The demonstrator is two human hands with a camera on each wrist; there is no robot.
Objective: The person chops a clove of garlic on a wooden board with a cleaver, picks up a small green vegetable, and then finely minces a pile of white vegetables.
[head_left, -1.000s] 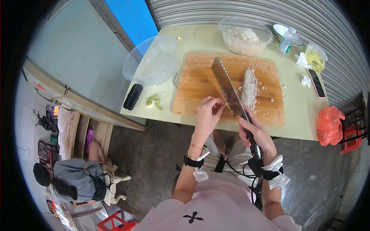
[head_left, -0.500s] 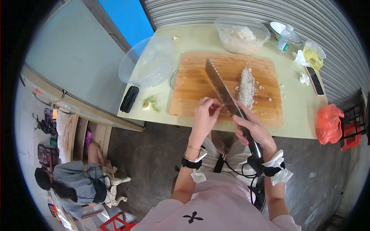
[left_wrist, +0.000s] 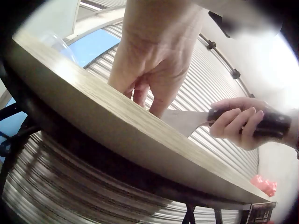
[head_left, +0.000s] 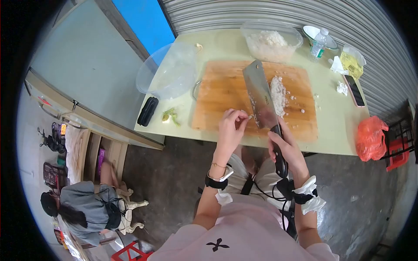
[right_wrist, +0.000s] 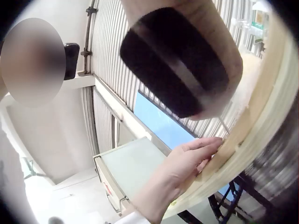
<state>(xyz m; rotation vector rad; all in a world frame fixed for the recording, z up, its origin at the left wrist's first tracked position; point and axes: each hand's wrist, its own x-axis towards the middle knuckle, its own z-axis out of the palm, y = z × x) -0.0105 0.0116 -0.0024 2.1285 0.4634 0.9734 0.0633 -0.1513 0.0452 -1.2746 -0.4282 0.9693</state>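
Board (head_left: 220, 93) beneath, my right hand (head_left: 289, 150) gripped the cleaver (head_left: 260, 93), left hand (head_left: 230, 130) pinched a crumb (head_left: 250, 116); blade-cleaning, probably, and the next wipe needed care.

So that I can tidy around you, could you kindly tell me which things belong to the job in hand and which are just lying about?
In the job, it seems:
cleaver, held in the right hand
wooden board
chopped white food
tub of similar white food

Probably just lying about:
phone
plastic bottle
crumpled tissue
red plastic bag
black oblong object
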